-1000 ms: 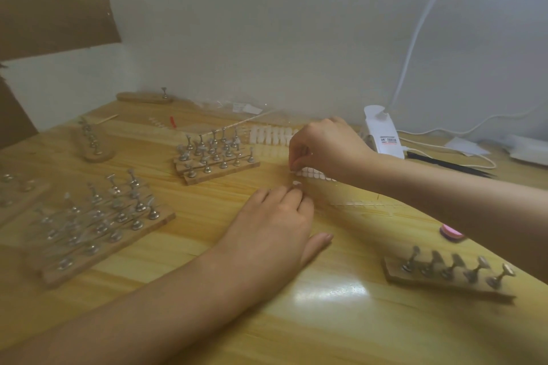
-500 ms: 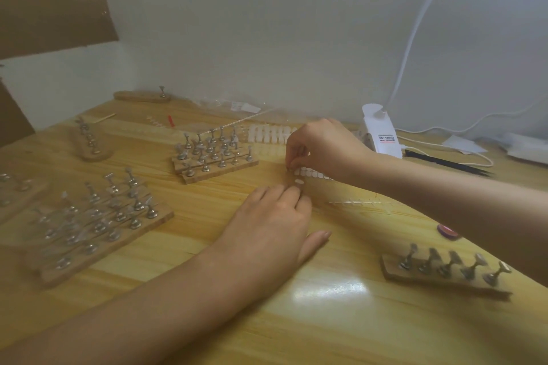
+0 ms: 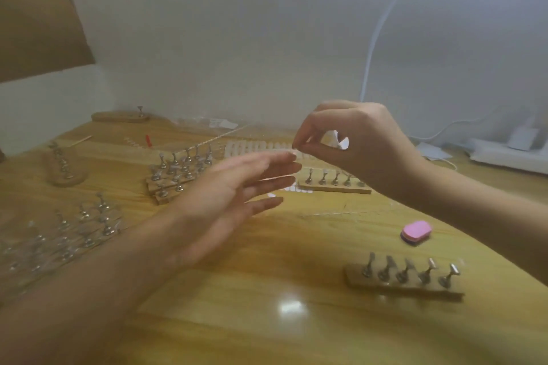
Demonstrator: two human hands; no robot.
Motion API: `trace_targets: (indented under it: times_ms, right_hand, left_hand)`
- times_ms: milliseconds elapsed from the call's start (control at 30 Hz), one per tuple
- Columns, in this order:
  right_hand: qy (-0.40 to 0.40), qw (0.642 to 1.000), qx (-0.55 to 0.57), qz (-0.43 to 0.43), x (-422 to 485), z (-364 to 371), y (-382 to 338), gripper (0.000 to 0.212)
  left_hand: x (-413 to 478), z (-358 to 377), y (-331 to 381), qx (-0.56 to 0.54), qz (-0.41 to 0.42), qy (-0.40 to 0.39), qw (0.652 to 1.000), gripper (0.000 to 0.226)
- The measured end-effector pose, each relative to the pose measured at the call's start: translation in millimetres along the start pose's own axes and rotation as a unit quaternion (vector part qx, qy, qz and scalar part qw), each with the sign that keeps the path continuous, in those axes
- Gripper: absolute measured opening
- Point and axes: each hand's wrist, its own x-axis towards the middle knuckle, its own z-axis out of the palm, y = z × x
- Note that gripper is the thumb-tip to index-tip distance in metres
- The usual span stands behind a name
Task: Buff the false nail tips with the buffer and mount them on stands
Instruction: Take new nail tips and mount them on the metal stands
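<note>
Two hands are in view above the tabletop. The right hand is held clear of the surface, thumb and forefinger pinched together on a small pale item at their ends, judged to be one false nail tip (blur prevents confirming its shape or which face is up). The left hand hovers flat just beside it, fingers straight and slightly spread, holding nothing. A pink buffer lies untouched on the tabletop to the right, near a wooden stand of five metal pegs. A strip of further tips lies behind the hands. Assessment: the step in hand is readying the picked tip for buffing. Recommended: pass the tip to the left hand and grip it by its side edges, leaving the top face exposed. Take the buffer in the right hand and use light, even strokes, since thin plastic will likely flex or flick away under pressure. Work low over the tabletop so a dropped tip is easily recovered.
</note>
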Motion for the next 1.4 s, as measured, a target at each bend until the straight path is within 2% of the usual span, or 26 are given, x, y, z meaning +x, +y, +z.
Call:
trace_targets:
  times_ms: [100,200,333,467,633,833,867,933,967,1000,1033,1067,1100,1233,1400]
  right_hand:
    - [0.013,1.000,-0.009,-0.006,-19.0,-22.4,-1.5,0.003]
    - [0.014,1.000,-0.008,0.003,-38.2,-40.5,1.7,0.014]
    - [0.039,0.996,0.053,0.063,-61.9,-61.7,13.9,0.013]
    - [0.049,0.972,0.169,0.153,-82.6,-79.5,26.7,0.006]
    - [0.041,0.955,0.203,0.213,-102.8,-93.9,37.2,0.004]
    - [0.041,0.954,0.181,0.236,-122.3,-97.7,43.1,0.007]
    - [0.045,0.953,0.182,0.240,-125.3,-98.6,43.4,0.006]
    - [0.055,0.944,0.200,0.256,-132.2,-102.6,44.3,0.010]
    - [0.055,0.939,0.212,0.264,-136.3,-104.9,44.4,0.014]
    - [0.052,0.933,0.226,0.274,-140.9,-106.2,43.9,0.016]
    - [0.048,0.924,0.247,0.288,-146.3,-106.7,42.9,0.017]
    - [0.042,0.911,0.274,0.305,-152.0,-105.8,41.8,0.019]
    - [0.036,0.894,0.306,0.326,-157.5,-103.9,40.5,0.019]
    - [0.009,0.818,0.410,0.405,-176.4,-92.9,33.9,0.024]
    - [0.023,0.736,0.493,0.464,-184.5,-83.2,24.3,0.017]
  left_hand:
    - [-0.7,19.3,7.1,-0.129,-0.021,-0.061,0.990,0.042]
    - [3.6,41.3,11.0,-0.180,-0.038,-0.093,0.979,0.044]
    - [11.2,72.1,11.2,-0.149,-0.021,-0.095,0.984,0.044]
    - [20.3,104.1,8.2,-0.097,-0.006,-0.083,0.992,0.041]
    - [29.1,134.0,5.7,-0.062,0.003,-0.086,0.994,0.041]
    - [33.2,147.6,2.0,-0.078,-0.040,-0.111,0.990,0.046]
    - [32.8,148.7,2.3,-0.048,-0.033,-0.110,0.992,0.043]
    - [31.3,145.8,-0.4,0.144,0.035,-0.110,0.983,0.039]
    - [29.6,144.1,-3.0,0.273,0.081,-0.109,0.952,0.045]
    - [27.4,143.7,-6.3,0.392,0.121,-0.105,0.906,0.054]
    - [25.3,144.6,-10.2,0.480,0.152,-0.103,0.858,0.059]
    - [23.5,146.8,-14.0,0.523,0.168,-0.103,0.829,0.061]
    - [22.2,149.6,-17.5,0.537,0.176,-0.101,0.819,0.061]
    - [21.6,156.0,-24.2,0.541,0.201,-0.077,0.813,0.063]
    - [15.0,163.5,-22.2,0.567,0.238,-0.053,0.787,0.068]
